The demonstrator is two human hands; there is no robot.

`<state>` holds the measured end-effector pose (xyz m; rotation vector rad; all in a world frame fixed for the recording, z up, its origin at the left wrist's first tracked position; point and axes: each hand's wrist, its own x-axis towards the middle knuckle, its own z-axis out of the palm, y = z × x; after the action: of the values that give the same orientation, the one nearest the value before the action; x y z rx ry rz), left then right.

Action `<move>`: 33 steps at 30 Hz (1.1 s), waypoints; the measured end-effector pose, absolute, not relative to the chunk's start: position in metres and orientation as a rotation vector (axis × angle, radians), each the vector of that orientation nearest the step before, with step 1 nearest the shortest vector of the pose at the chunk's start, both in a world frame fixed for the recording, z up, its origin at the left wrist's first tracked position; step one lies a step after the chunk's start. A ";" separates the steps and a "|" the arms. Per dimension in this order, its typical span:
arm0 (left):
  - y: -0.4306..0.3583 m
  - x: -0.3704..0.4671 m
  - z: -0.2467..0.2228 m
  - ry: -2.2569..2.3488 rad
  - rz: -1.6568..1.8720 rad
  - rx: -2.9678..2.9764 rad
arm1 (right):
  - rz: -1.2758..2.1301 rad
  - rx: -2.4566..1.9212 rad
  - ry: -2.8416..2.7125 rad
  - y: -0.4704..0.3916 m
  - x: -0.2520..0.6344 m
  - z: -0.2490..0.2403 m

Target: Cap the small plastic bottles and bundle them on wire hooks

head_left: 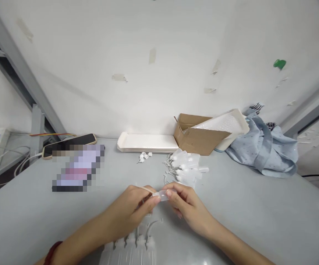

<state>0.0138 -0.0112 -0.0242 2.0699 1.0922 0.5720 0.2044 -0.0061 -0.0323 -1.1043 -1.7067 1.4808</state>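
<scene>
Between my hands, above the grey table (231,206), is a small translucent plastic tube (163,195). My left hand (138,206) pinches its white end, where a thin white strip runs back over the fingers. The clear body is gripped by the thumb and fingers of my right hand (185,206). Just beyond my right hand lies a pile of similar translucent pieces (188,165) with thin curled strips. Nearer to me, below my left hand, several clear tubes (128,254) lie side by side with strips at their tops.
Small white pieces (145,156) lie near a long white tray (148,141) at the wall. Beside it stand an open cardboard box (206,140) and a light blue cloth bag (266,151). At left are a phone (71,145) and a blurred-out device (79,167).
</scene>
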 end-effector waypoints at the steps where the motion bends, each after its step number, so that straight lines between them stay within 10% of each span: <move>1: -0.012 0.014 -0.023 1.123 0.552 1.980 | 1.457 -1.116 -1.717 -0.006 0.204 -0.032; 9: -0.011 0.013 -0.023 1.052 0.517 1.591 | 0.994 -1.151 -1.850 -0.011 0.206 -0.038; 19: -0.013 0.009 -0.041 0.961 0.816 2.762 | 1.193 -1.235 -1.703 -0.010 0.202 -0.038; 33: -0.015 0.018 -0.024 1.064 0.611 1.608 | 1.030 -1.125 -1.861 -0.010 0.206 -0.034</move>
<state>0.0183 -0.0146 -0.0239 1.6084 1.0642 0.6108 0.2063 -0.0096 -0.0343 -1.1245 -1.8614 1.0300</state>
